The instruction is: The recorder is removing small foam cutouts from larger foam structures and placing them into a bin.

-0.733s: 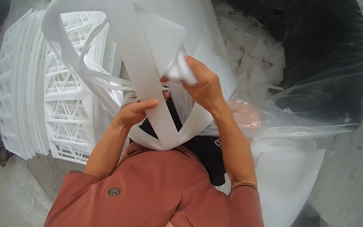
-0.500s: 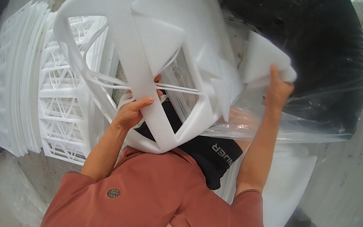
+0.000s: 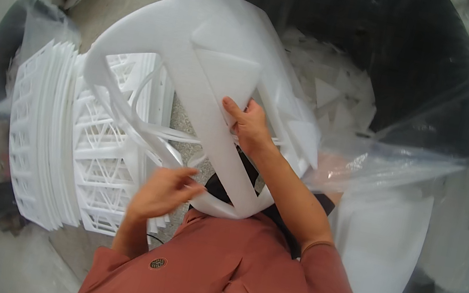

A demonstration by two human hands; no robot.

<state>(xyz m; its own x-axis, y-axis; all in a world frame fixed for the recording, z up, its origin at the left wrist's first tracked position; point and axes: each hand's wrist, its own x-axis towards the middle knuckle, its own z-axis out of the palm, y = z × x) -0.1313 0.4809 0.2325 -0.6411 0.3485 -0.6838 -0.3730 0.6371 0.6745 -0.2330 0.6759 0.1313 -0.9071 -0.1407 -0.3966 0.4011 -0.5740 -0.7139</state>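
Observation:
A large white foam sheet (image 3: 142, 30) with cut-out openings curves over my lap. My right hand (image 3: 253, 130) grips it at the middle bar beside a raised triangular flap (image 3: 228, 73), thumb on top and the other fingers partly hidden. Below and to the left, my left hand (image 3: 167, 192) is off the sheet with its fingers apart, and nothing shows in it. Thin foam strips (image 3: 171, 133) cross the opening just above that hand.
White offcuts (image 3: 341, 90) lie in a big black plastic-lined container (image 3: 429, 74) at the far right. Stacks of cut foam frames (image 3: 101, 154) stand on the left, beside a smaller lined bin (image 3: 0, 67). A plain white foam sheet (image 3: 382, 235) is by my right side.
A loose foam piece has left my right hand, which has moved from over the black container to the sheet's middle. My left hand has let go of the bar and dropped lower.

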